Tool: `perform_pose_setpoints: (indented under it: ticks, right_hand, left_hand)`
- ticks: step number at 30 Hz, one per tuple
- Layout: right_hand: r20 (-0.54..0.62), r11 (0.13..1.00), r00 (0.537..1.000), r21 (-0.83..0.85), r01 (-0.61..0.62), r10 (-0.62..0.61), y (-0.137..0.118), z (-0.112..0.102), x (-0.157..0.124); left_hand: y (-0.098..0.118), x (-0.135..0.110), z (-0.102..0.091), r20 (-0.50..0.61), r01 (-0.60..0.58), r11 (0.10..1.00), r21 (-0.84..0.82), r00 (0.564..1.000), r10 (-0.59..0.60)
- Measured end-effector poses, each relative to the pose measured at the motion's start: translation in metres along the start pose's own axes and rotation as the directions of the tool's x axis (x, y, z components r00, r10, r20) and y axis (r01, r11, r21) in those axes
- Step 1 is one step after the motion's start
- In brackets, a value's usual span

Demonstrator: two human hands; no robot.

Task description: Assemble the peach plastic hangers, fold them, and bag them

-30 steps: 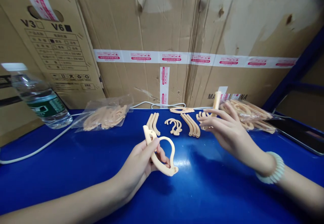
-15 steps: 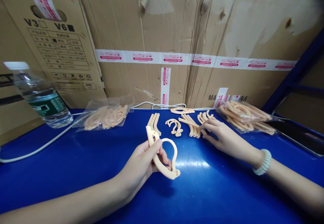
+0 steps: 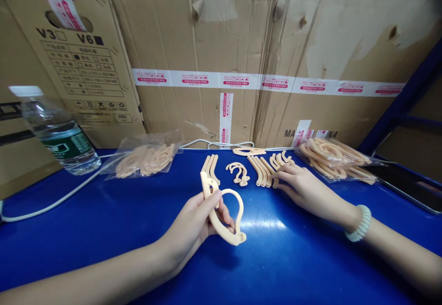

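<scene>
My left hand (image 3: 196,220) is closed round a peach plastic hanger-like loop (image 3: 226,213), held just above the blue table (image 3: 103,231). My right hand (image 3: 304,187) lies low on the table with its fingers stretched out, the tips touching a row of curved peach strips (image 3: 263,170). Close by lie a small hook piece (image 3: 237,171), another set of strips (image 3: 210,166) and several small curved pieces (image 3: 281,159). On my right wrist sits a pale bead bracelet (image 3: 359,223).
Two clear bags of peach parts lie at the back, one on the left (image 3: 145,158) and one on the right (image 3: 333,157). A water bottle (image 3: 57,132) stands far left. A white cable (image 3: 69,192) runs along the cardboard boxes (image 3: 221,43). A dark tablet (image 3: 407,183) lies far right.
My right hand came down from the air, where it held a peach strip upright, and now rests on the strips on the table. My left hand has kept its loop still.
</scene>
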State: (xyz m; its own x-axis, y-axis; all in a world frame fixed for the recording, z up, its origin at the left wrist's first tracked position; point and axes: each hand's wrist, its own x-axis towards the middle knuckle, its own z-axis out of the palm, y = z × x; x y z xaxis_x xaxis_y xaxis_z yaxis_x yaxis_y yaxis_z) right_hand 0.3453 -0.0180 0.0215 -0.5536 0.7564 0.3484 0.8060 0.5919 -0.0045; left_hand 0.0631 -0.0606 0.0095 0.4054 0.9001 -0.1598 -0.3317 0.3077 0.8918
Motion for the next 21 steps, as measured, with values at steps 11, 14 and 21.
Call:
perform_pose_setpoints:
  ticks: [11,14,21]
  right_hand:
    - [-0.105,0.962,0.976,0.176,0.207,-0.191,-0.062,-0.012,-0.009]
    - [-0.078,0.948,0.972,0.218,0.233,-0.221,-0.073,-0.012,-0.011]
    - [-0.108,0.88,0.991,0.461,0.115,-0.072,-0.071,-0.018,-0.013]
  left_hand:
    - [-0.001,0.001,0.002,0.046,-0.064,0.993,0.102,0.997,0.059]
    - [-0.002,-0.002,0.002,0.081,-0.148,0.955,0.257,0.988,0.131]
    - [0.006,-0.006,0.004,0.027,-0.302,0.821,0.484,0.943,0.331]
